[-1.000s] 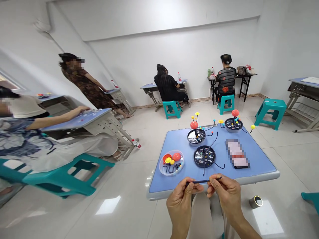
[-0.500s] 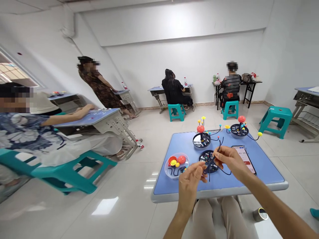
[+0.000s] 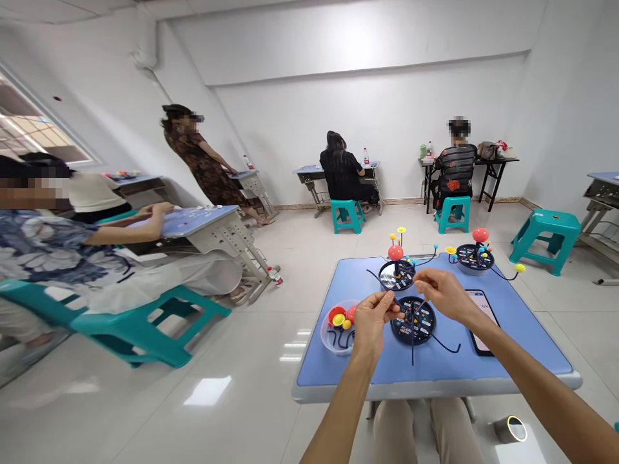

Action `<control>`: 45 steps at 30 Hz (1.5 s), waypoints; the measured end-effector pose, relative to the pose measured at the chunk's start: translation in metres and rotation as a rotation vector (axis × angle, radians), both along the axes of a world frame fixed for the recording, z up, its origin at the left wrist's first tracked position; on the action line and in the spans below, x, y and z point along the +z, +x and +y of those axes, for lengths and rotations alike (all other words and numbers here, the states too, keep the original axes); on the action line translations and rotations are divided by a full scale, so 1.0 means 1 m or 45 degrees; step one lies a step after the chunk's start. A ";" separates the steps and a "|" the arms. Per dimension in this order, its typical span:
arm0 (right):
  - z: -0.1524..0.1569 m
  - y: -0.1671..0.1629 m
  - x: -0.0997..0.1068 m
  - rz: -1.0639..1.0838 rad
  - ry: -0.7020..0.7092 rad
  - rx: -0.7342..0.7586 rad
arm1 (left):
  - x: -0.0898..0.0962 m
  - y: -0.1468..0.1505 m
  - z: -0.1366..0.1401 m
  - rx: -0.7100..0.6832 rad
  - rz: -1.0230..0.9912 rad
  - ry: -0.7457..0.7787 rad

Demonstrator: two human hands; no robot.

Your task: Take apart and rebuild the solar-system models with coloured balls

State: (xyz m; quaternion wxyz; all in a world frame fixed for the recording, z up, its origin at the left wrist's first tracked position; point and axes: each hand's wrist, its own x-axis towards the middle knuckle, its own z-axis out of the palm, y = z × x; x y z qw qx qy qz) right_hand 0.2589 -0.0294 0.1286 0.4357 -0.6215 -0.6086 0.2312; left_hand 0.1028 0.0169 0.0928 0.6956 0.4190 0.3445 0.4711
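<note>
Left grip point(image 3: 373, 318), right grip point(image 3: 447, 294) and both forearms point(image 3: 345, 394) are bare; the trousers point(image 3: 394, 425) are beige.

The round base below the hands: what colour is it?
The round base is black with small multicoloured markings, best seen in the head view.

Disc point(image 3: 422, 322): black, speckled with small coloured dots and pale labels. Rods point(image 3: 412, 353): uniformly dark, near-black. Tabletop point(image 3: 527, 351): light blue, pale grey rim. Large ball point(image 3: 395, 252): red. Outer balls: one yellow point(image 3: 520, 268), one blue point(image 3: 436, 246). Bowl point(image 3: 325, 340): clear; inside, red cup point(image 3: 331, 315) and orange ball point(image 3: 347, 325). Phone point(image 3: 481, 322): black edge, whitish screen (blue strip at top). Stool point(image 3: 546, 232): plain teal. Blouse point(image 3: 48, 248): dark blue, large white flowers. Vest point(image 3: 454, 164): black, banded, red flower on back. Trousers point(image 3: 394, 425): plain beige.
</note>
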 end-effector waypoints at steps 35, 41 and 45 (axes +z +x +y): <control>0.012 0.013 -0.053 -0.573 0.123 0.243 | -0.043 0.032 0.005 0.249 0.046 -0.098; 0.015 0.008 -0.051 -0.796 0.139 0.225 | -0.045 0.033 0.009 0.212 0.051 -0.147; 0.017 0.006 -0.049 -0.744 -0.051 0.182 | -0.052 0.036 0.009 0.230 0.074 -0.136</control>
